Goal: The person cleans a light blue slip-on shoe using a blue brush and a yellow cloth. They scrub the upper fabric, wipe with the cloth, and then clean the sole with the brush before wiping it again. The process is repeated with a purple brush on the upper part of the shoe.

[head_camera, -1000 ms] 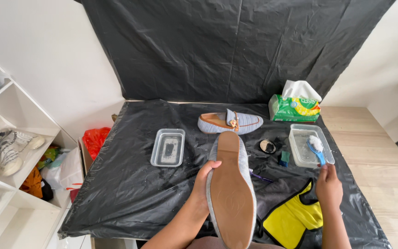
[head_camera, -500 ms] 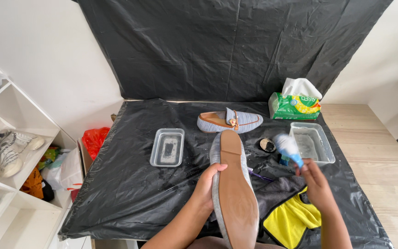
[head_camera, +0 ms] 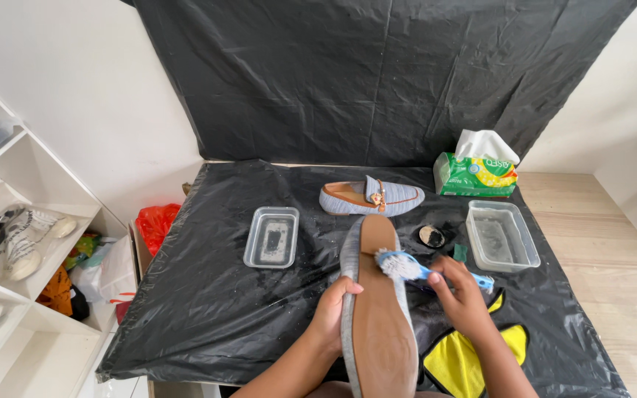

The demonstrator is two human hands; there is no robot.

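Head view: right hand point(head_camera: 462, 295) presses brush point(head_camera: 422, 269) on shoe's point(head_camera: 377, 324) sole edge.

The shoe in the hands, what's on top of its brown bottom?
A blue brush with white bristles rests on the upturned shoe sole, held by the right hand. The sole under the bristles is hidden.

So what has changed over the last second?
The right hand carried the blue brush from the clear tub leftward onto the upturned shoe's sole. The left hand kept its grip on the shoe; the other shoe and the tissue pack stayed put.
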